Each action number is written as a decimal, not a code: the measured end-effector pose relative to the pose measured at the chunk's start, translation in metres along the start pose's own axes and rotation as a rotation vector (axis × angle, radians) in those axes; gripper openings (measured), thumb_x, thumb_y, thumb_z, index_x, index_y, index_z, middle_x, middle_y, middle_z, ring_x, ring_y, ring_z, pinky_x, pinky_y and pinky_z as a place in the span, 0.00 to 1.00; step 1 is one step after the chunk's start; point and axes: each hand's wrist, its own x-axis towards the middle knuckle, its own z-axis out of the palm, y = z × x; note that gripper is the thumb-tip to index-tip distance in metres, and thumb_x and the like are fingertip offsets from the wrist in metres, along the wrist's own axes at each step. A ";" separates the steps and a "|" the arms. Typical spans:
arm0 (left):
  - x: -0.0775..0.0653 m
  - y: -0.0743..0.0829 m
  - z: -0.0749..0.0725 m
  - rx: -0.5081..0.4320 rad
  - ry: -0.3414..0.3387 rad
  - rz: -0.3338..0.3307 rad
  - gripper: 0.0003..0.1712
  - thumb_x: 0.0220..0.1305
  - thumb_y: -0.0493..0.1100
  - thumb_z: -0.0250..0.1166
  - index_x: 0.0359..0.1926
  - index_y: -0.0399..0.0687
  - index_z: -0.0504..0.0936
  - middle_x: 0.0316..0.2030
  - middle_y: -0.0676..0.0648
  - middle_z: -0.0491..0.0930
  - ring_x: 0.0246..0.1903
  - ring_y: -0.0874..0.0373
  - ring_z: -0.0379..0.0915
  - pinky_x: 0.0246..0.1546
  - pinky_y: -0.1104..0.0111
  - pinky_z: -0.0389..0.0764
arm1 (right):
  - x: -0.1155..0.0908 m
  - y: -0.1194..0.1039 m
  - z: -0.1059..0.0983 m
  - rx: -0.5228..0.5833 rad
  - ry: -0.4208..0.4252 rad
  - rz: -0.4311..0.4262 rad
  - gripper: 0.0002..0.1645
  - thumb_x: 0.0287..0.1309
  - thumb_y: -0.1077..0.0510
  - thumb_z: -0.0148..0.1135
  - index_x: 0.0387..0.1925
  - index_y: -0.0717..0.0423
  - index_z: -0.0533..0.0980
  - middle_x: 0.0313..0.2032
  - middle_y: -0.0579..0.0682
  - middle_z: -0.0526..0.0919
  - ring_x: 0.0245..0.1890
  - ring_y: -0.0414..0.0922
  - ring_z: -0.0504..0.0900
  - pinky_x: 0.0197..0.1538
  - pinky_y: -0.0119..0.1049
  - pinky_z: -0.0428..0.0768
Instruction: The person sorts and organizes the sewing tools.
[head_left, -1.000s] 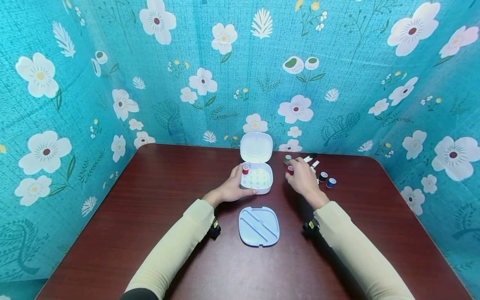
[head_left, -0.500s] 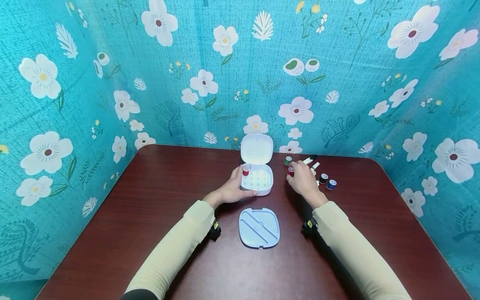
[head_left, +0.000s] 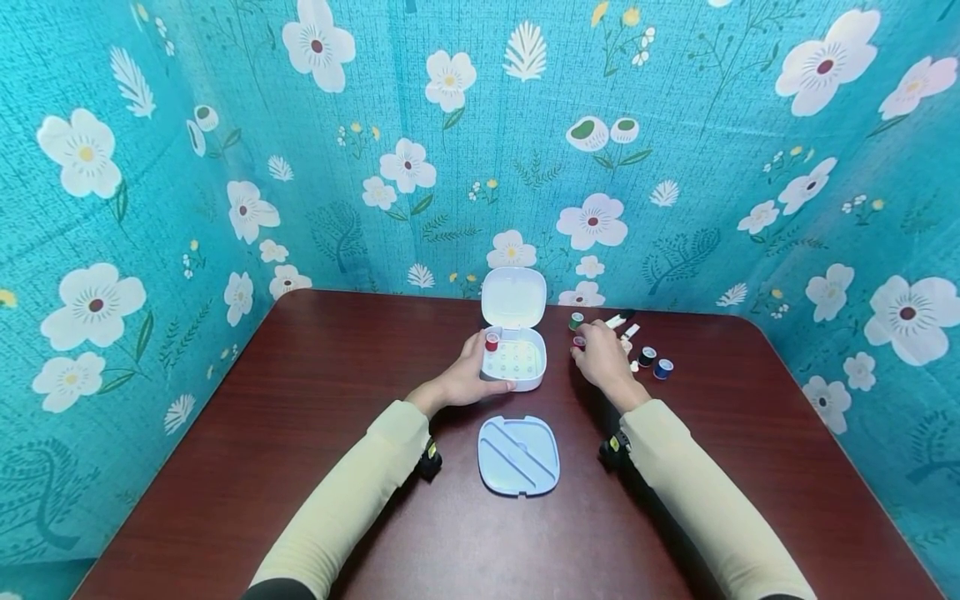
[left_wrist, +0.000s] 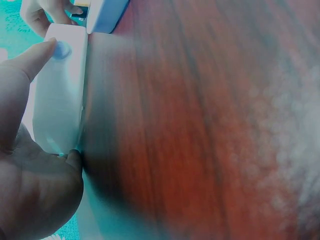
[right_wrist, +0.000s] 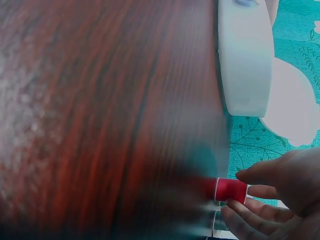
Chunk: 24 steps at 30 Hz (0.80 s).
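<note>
Beside the white box [head_left: 516,360], steadied by the left hand [head_left: 463,377], the right hand [right_wrist: 280,195] pinches a red spool [right_wrist: 231,190]; it looks light, rigid and smooth, best held by its sides.

table [head_left: 300,433] dark red-brown woodgrain | your box [head_left: 516,367] white, one red spool [head_left: 492,340] in it | tray [head_left: 518,454] pale blue | your right hand [head_left: 603,358] on a red spool [right_wrist: 231,190] | loose spools green [head_left: 575,320], black [head_left: 647,356], blue [head_left: 663,367] | backdrop [head_left: 225,125] teal, white flowers | your sleeves [head_left: 352,492] cream

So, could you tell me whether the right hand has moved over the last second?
Yes, slightly: the right hand has drawn back from the green spool toward the person, pinching the red spool.
</note>
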 end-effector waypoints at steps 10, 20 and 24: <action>0.001 -0.001 0.001 0.009 -0.003 0.005 0.69 0.49 0.64 0.68 0.73 0.43 0.30 0.72 0.46 0.34 0.68 0.53 0.43 0.65 0.60 0.54 | 0.002 0.002 0.005 0.023 0.002 -0.026 0.08 0.57 0.59 0.62 0.37 0.60 0.78 0.35 0.56 0.75 0.37 0.53 0.75 0.40 0.50 0.73; 0.001 -0.001 -0.001 0.002 -0.013 0.000 0.70 0.48 0.66 0.68 0.73 0.44 0.29 0.72 0.47 0.33 0.68 0.54 0.42 0.65 0.60 0.54 | 0.004 0.003 0.003 0.174 0.005 -0.053 0.10 0.59 0.60 0.61 0.41 0.61 0.80 0.37 0.56 0.80 0.38 0.51 0.77 0.43 0.48 0.73; 0.001 -0.002 -0.001 0.002 -0.011 0.003 0.70 0.48 0.66 0.68 0.73 0.44 0.30 0.72 0.47 0.33 0.68 0.53 0.42 0.65 0.59 0.55 | 0.004 0.003 0.004 0.204 0.018 -0.055 0.11 0.59 0.60 0.61 0.43 0.62 0.80 0.37 0.55 0.81 0.38 0.50 0.78 0.43 0.47 0.74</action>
